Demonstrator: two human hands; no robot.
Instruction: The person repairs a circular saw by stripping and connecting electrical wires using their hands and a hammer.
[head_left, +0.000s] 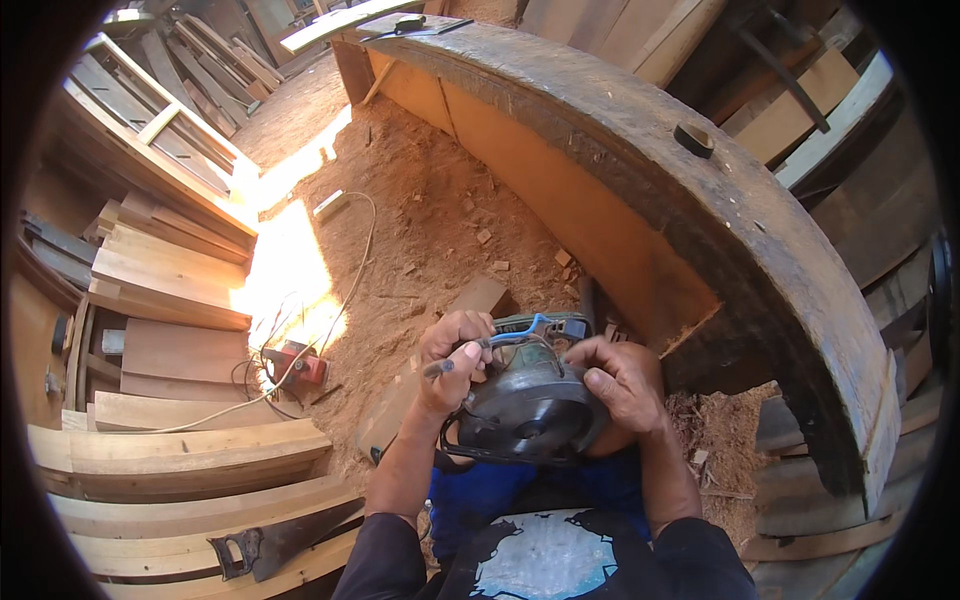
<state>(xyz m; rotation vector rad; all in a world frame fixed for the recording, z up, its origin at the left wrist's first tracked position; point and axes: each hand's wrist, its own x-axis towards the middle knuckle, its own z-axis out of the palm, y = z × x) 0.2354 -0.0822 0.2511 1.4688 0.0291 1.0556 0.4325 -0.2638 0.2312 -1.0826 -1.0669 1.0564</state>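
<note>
In the head view, a circular saw (528, 400) is held in the lap, just above the blue trousers (480, 495), with its round blade guard turned up toward the camera. All places below are given from the saw.

The left hand (452, 360) is closed at the saw's left edge; its grip is shut round a thin dark tool (440, 368), whose blue-handled end (515, 335) lies across the top of the saw. The right hand (625, 385) is laid on the saw's right side, fingers curled over the guard and thumb pressed on its face; the grip is closed on the saw body.

Behind the saw, the floor (420, 210) is covered with reddish sawdust and small wood offcuts. To the right of the saw and arching above it, a heavy dark table (700, 200) edge is seen, with a small dark block (694, 140) set on its top. Left of the saw, a red device (298, 365) with white cables lies in a patch of sun. Farther left, pale planks (170, 290) are stacked. Below and left of the saw, a handsaw (270, 545) rests on more planks
</note>
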